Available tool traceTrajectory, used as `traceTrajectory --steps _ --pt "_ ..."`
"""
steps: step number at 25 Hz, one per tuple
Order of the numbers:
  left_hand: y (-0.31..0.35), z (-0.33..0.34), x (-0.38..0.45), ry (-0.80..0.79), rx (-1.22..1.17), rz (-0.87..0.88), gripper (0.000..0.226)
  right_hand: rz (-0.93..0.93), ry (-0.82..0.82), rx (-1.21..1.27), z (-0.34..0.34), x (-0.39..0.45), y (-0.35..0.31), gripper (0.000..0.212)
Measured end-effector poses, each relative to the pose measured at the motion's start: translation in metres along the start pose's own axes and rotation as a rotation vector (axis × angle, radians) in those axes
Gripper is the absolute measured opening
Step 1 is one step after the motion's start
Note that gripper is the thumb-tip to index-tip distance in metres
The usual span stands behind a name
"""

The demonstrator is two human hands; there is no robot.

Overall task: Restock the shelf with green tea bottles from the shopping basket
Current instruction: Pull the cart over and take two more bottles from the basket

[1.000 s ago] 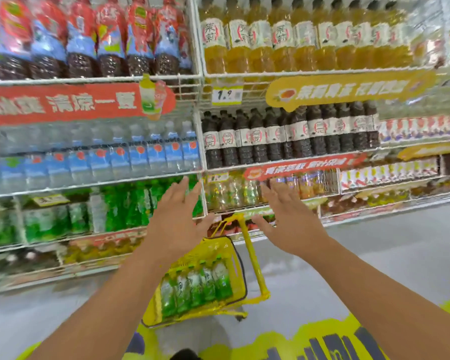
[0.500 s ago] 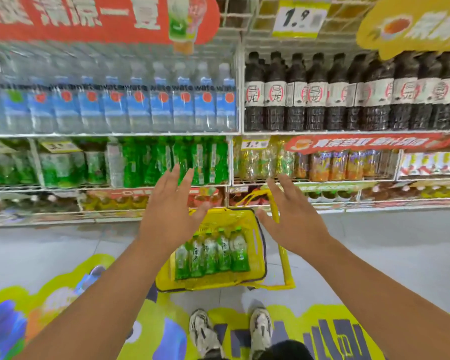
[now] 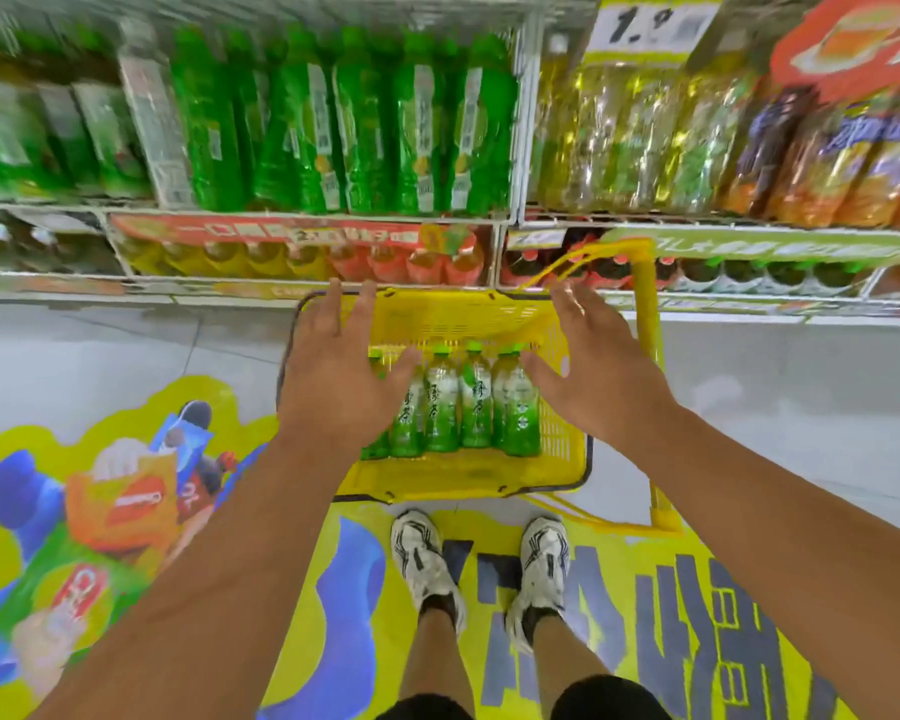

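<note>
A yellow shopping basket stands on the floor against the shelving. Several green tea bottles lie side by side inside it, green caps pointing toward the shelf. My left hand hovers over the basket's left part with fingers spread, covering the leftmost bottles. My right hand hovers over the right part, also spread and holding nothing. On the shelf above stands a row of green bottles.
The basket's yellow handle stands up at the right. Yellowish bottles and orange ones fill the shelf to the right. My two feet in white sneakers stand on a colourful floor sticker just behind the basket.
My view has tilted down and closer to the basket. Both hands have lowered from shelf height to just over the bottles, still spread and holding nothing.
</note>
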State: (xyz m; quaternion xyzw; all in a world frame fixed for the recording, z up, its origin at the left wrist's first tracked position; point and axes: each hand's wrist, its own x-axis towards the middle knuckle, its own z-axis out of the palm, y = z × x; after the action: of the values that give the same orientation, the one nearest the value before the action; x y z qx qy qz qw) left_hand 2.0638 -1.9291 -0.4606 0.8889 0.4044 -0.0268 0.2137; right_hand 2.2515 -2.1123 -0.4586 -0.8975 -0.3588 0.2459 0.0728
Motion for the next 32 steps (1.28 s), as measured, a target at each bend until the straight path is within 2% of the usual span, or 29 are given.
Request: traceTrajectory --steps 5,13,18,22,24,28,30,32 --pt "-0.038 0.098 0.006 -0.084 -0.041 -0.098 0.083 0.082 -0.081 0.026 0.096 0.029 0.029 0.085" --pt "-0.099 0.189 0.034 -0.165 -0.068 -0.185 0.085 0.243 -0.141 0.11 0.194 0.067 0.055 0.084" --pt "-0.128 0.235 0.05 -0.274 -0.143 -0.333 0.082 0.36 -0.143 0.209 0.231 0.089 0.062 0.079" --pt "-0.143 0.263 0.059 -0.223 -0.31 -0.413 0.064 0.465 -0.069 0.307 0.252 0.1 0.062 0.074" --pt "-0.149 0.273 0.062 -0.208 -0.399 -0.501 0.07 0.51 -0.011 0.323 0.26 0.104 0.059 0.069" --pt "-0.163 0.289 0.068 -0.224 -0.411 -0.631 0.059 0.593 0.054 0.278 0.267 0.11 0.052 0.065" --pt "-0.167 0.292 0.068 -0.279 -0.394 -0.651 0.053 0.635 0.043 0.274 0.271 0.112 0.052 0.062" --pt "-0.17 0.294 0.066 -0.298 -0.385 -0.67 0.045 0.713 -0.033 0.386 0.28 0.111 0.05 0.052"
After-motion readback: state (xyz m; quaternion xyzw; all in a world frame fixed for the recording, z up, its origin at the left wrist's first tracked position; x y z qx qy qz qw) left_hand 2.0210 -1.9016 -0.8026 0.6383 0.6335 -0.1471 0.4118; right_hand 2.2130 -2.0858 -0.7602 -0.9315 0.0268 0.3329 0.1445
